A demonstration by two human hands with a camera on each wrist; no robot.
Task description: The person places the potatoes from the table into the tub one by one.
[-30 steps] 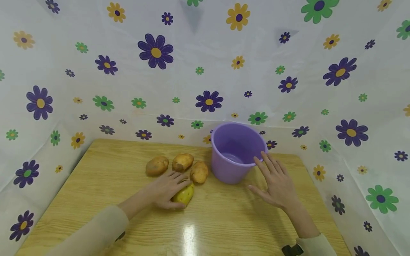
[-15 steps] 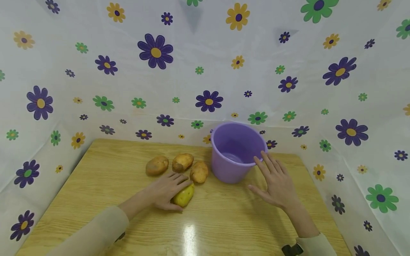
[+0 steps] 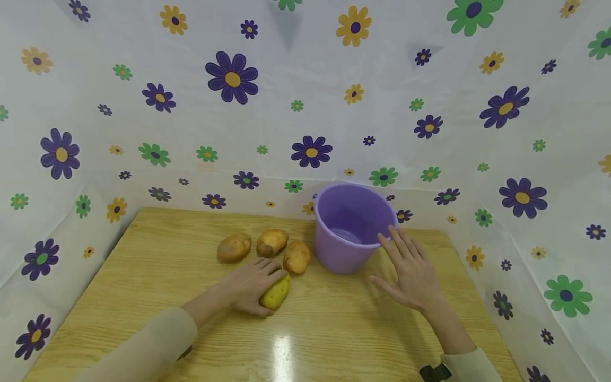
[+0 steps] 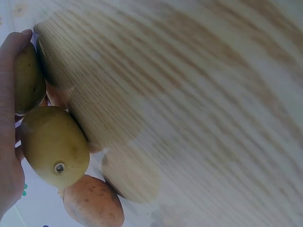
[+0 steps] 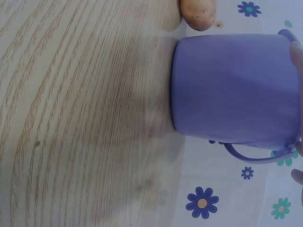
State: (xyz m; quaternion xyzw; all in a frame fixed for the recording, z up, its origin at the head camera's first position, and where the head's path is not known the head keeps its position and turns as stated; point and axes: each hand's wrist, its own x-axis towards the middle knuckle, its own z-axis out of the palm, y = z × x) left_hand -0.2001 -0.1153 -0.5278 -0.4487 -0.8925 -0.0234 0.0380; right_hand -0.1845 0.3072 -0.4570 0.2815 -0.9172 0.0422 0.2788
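Observation:
In the head view my left hand [image 3: 253, 286] curls over a yellow pear [image 3: 277, 293], thumb on its near side and fingers over its far side. The left wrist view shows the thumb against this pear [image 4: 28, 78], with a second yellow pear [image 4: 56, 146] close by, its dimpled end facing the camera. From above, my hand mostly hides that second pear. My right hand [image 3: 412, 273] has its fingers spread and straight, fingertips at the right rim of a purple bucket [image 3: 341, 254]. The bucket stands upright, and its visible inside holds nothing.
Three brown potatoes lie beyond my left hand: a left one [image 3: 234, 248], a middle one [image 3: 272, 242] and a right one [image 3: 297, 257] close to the bucket. The wooden table [image 3: 324, 339] backs onto a flowered white sheet [image 3: 286, 132].
My left hand has shifted slightly, its thumb and fingers closing more around the yellow pear. The right hand, bucket and potatoes stay where they were.

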